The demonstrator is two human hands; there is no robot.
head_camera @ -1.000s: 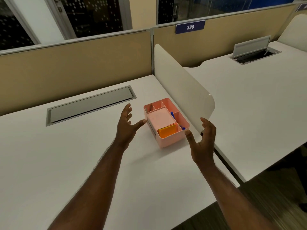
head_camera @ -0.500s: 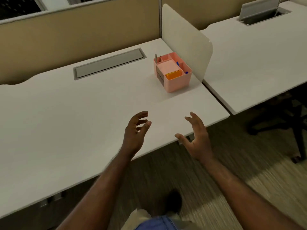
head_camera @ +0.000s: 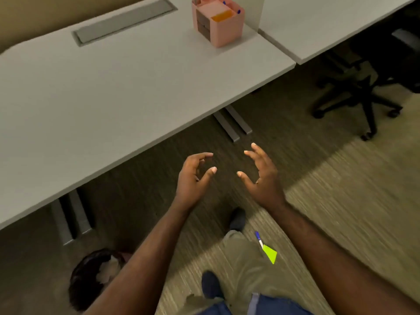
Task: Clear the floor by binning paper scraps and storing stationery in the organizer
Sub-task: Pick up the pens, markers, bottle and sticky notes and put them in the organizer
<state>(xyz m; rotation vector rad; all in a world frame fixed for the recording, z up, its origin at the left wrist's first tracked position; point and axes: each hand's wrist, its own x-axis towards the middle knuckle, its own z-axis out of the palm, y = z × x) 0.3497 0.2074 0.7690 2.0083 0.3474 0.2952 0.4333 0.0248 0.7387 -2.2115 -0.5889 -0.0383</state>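
The pink organizer [head_camera: 225,30] stands at the far right of the white desk [head_camera: 113,92], with an orange pad and blue pens in it. On the carpet lie a blue-capped pen [head_camera: 258,239] and a lime green paper scrap [head_camera: 271,253], touching each other, between my forearms. A dark bin [head_camera: 91,280] holding crumpled paper sits on the floor at lower left, partly behind my left arm. My left hand [head_camera: 194,178] and my right hand [head_camera: 261,176] hover in front of the desk edge, fingers loosely curled, holding nothing.
A black swivel chair [head_camera: 363,98] stands under the neighbouring desk at right. Grey desk legs [head_camera: 234,123] rest on the carpet ahead of my hands. My feet and trouser leg show below. A grey cable hatch [head_camera: 125,19] is set in the desk.
My view has tipped down and back from the desk to the floor. Both hands have drawn away from the organizer and past the desk edge. The pen, green scrap and bin have come into view.
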